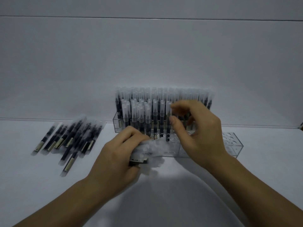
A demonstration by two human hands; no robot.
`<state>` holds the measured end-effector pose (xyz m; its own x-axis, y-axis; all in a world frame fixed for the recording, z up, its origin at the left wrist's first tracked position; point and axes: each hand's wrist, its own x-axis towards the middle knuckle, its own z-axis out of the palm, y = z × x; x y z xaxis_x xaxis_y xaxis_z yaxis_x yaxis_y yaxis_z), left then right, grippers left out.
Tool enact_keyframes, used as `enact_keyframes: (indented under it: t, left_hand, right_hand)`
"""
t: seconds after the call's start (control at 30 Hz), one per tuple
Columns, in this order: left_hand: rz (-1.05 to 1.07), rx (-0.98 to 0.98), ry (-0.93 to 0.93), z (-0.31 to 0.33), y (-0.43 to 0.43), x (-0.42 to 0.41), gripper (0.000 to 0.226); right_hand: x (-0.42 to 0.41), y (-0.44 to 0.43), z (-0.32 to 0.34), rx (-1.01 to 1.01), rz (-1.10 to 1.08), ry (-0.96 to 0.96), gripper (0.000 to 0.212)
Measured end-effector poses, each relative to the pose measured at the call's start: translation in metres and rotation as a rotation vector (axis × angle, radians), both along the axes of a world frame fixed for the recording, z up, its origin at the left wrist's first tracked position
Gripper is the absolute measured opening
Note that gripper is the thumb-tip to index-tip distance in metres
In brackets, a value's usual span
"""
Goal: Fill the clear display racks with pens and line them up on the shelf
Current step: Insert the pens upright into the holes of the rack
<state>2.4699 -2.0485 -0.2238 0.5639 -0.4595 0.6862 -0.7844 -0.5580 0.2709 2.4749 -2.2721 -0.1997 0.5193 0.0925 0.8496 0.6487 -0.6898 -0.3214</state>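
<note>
White surface (172,199), dimly lit, carries two clear racks: the full back rack (115,123) at twelve o'clock of the half-filled front rack (232,145). The right hand (200,133) has its fingers pinching an upright pen (168,108) in the front rack. The left hand (118,154) grips a bundle of pens (147,149) at the front rack's seven o'clock. Loose pens (72,138) lie at nine o'clock.

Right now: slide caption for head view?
Left hand grips a pen bundle; right hand pinches a pen standing in the half-filled rack.

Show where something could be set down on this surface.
Free: white surface between the forearms, and right of the front rack. Crowded: loose pens at left; left hand gripping a pen bundle and right hand pinching a pen at that rack.
</note>
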Motion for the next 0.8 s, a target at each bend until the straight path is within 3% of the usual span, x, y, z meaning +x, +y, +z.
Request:
enact_keyframes:
  t: [0.1, 0.23, 0.4, 0.67, 0.8]
  left_hand:
    - [-0.01, -0.183, 0.016, 0.002, 0.001, 0.001, 0.002]
    - [-0.038, -0.33, 0.132, 0.003, 0.003, 0.003, 0.014]
    - [-0.101, -0.401, 0.215, 0.007, -0.002, -0.003, 0.02]
    - [-0.034, -0.311, 0.122, 0.0, 0.0, 0.002, 0.02]
    - [-0.004, -0.223, 0.056, 0.001, 0.007, 0.004, 0.017]
  right_hand:
    - [-0.015, -0.001, -0.005, 0.036, 0.178, 0.21, 0.03]
    - [-0.022, 0.004, -0.006, 0.195, 0.39, 0.511, 0.039]
    - [-0.023, 0.016, -0.007, 0.381, 0.456, 0.579, 0.027]
    - [-0.022, 0.018, -0.005, 0.559, 0.521, 0.599, 0.01]
    - [-0.025, 0.009, 0.009, 0.655, 0.478, 0.563, 0.017]
